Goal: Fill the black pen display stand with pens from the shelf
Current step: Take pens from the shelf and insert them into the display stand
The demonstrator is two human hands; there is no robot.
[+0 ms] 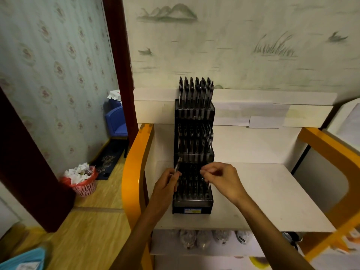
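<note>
- Head view: a black three-tiered plastic pen display stand [194,152] stands on the white worktop [263,191], between and beyond both hands; dark pens crowd its tiers, too blurred to count.
- Left hand [167,182] pinches one slim clear-barrelled pen [177,166], tilted.
- Right hand [220,176], fingers curled over the lowest tier; I cannot tell whether it pinches anything.

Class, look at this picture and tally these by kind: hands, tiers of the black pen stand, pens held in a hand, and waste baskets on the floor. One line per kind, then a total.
Hands: 2 (left hand, right hand)
Tiers of the black pen stand: 3
Pen held in a hand: 1
Waste basket: 1
Total: 7
</note>
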